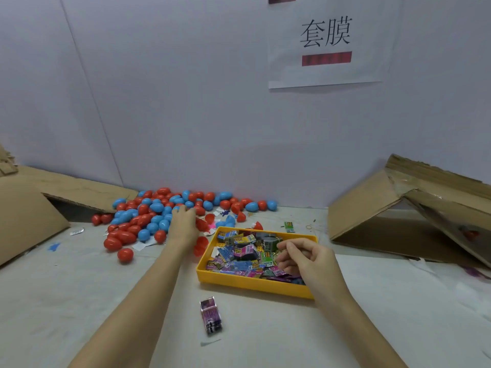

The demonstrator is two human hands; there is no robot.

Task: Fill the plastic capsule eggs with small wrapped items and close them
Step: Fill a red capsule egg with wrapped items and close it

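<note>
A heap of red and blue capsule eggs (148, 216) lies at the back of the table against the wall. My left hand (183, 221) reaches into the heap's right side, fingers among the eggs; what it holds is hidden. A yellow tray (247, 284) full of small wrapped packets (239, 257) stands right of centre. My right hand (303, 257) hovers over the tray's right half, fingers curled, thumb and fingertips close above the packets; I cannot tell whether it pinches one. Open red egg halves (201, 245) lie between heap and tray.
A lone purple wrapped packet (211, 318) lies on the table in front of the tray. Flattened cardboard boxes lean at the left (29, 208) and right (414, 208). A green packet (289, 227) and scraps lie behind the tray. A paper sign (325, 41) hangs on the wall.
</note>
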